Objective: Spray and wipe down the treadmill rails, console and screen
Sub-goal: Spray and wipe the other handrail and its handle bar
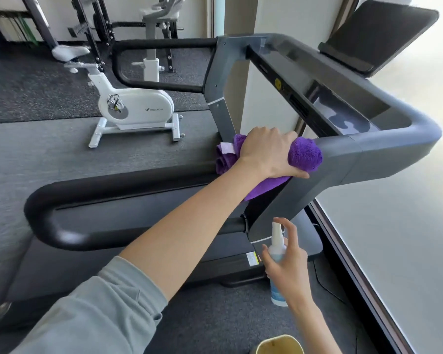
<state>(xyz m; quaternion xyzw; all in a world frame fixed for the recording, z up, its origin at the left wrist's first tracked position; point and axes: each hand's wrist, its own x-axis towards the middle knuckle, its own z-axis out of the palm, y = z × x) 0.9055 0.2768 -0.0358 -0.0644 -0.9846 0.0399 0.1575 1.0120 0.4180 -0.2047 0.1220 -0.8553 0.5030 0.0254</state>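
Fingers of the left hand (269, 152) curl down over a bunched purple cloth (304, 154), pressing it onto the near rail (128, 182) of the treadmill where the black padded bar meets the grey frame. The hand is clamped on the cloth, thumb tucked along its lower edge and knuckles on top; a loose flap of the cloth hangs below the palm toward 7 o'clock, and another fold with a pale label sticks out at 9 o'clock from the wrist. The bare forearm runs back toward 7 o'clock into a pushed-up grey sleeve (92, 310).

At 6 o'clock from the cloth, well below the rail, the right hand (289, 267) is wrapped around a small spray bottle (276, 254) holding pale blue liquid. Its fingers are closed around the bottle's body, and the index finger arches over the white nozzle top. The bottle stands roughly upright, apart from the treadmill frame.

The console (348, 113) lies at 2 o'clock from the left hand, with patchy reflections on its dark panel. The tilted dark screen (379, 37) stands beyond it at 1 o'clock. A white exercise bike (136, 108) stands on the floor at 10 o'clock, past the far rail (161, 44).
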